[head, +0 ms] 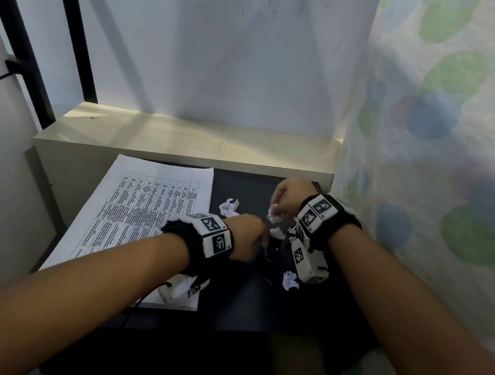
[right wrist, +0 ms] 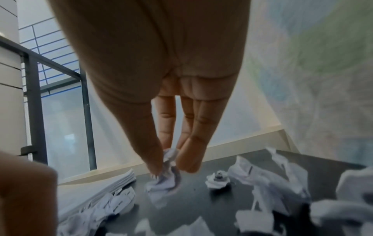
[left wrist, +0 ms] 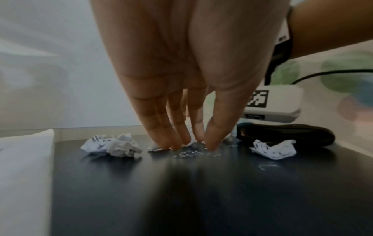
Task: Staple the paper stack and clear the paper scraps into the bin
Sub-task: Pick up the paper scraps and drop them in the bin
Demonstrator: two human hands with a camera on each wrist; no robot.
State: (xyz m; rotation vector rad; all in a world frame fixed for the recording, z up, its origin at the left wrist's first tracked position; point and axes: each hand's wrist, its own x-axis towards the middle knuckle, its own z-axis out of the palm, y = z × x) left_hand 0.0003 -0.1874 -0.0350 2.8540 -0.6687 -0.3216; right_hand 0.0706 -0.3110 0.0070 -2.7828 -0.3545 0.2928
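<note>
A printed paper stack lies on the left of the black table. Crumpled paper scraps are scattered to its right. My right hand pinches one crumpled scrap between thumb and fingers, just above the table. My left hand points straight down, its fingertips touching the table on a small heap of shiny loose staples and a flat scrap. A black stapler lies behind the hand, on the right. No bin is in view.
A pale wooden shelf runs along the table's far edge, with a white wall behind it. A dotted curtain hangs close on the right. More scraps lie around both hands. A black cable trails from the right wrist.
</note>
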